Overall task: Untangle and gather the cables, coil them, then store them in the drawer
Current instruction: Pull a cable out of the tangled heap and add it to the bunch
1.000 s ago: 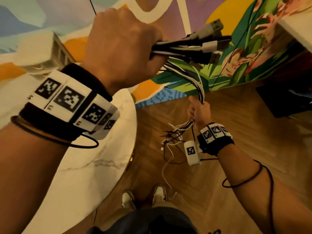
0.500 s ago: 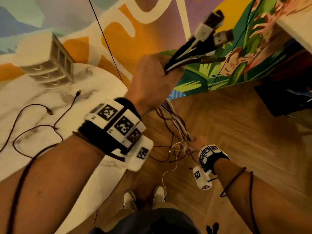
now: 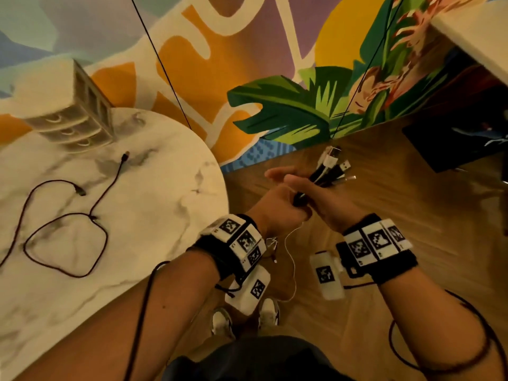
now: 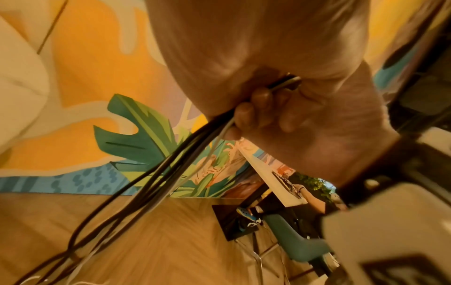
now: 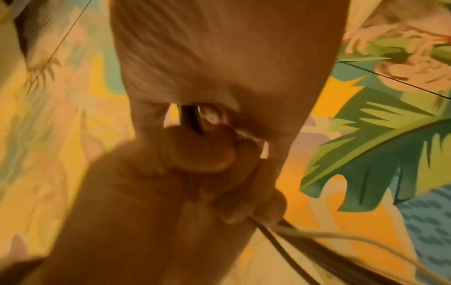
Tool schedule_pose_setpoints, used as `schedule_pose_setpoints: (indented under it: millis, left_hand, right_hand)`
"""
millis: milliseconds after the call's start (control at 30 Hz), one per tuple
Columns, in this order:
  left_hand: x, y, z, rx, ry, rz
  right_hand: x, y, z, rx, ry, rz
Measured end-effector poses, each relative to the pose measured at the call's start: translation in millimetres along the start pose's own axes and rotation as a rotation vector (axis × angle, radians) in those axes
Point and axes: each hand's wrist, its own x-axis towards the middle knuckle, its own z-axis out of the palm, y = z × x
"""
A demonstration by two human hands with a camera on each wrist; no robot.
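While the left hand [image 3: 277, 209] grips cables [image 3: 330, 167], drawers [image 3: 70, 129] stand closed.

A round marble table [image 3: 154, 232] stands on herringbone wood floor [image 3: 412, 204] beside a bright leafy mural [image 3: 288, 111].

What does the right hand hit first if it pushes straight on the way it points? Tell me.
The left hand: the right hand lies against it, both gripping the cable bundle.

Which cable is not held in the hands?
The dark cable lying looped on the marble table; the bundle is gripped by the left hand and right hand.
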Motion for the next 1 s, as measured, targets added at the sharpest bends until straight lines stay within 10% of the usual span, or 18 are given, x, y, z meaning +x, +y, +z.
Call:
schedule_pose_setpoints:
  millis: [200, 400, 667, 767, 1000]
  left_hand:
    - [-20, -24, -8, -0.131, -0.001, -0.040]
    - [-61, -65, -48, 0.400, 0.123, 0.053]
    - [-180, -191, -172, 0.830, 0.578, -0.598]
    - [-215, -221, -193, 0.897, 0.560, -0.828]
    - [-220, -247, -176, 0.800, 0.516, -0.699]
  right_hand:
    - [8, 12, 38, -0.089, 0.075, 0.128]
    - [20, 15, 84, 0.138, 0.185, 0.169]
    - [34, 27, 108, 0.290, 0.331, 0.130]
    - [34, 32, 116, 0.261, 0.335, 0.157]
    - [31, 47, 136, 0.210, 0.361, 0.184]
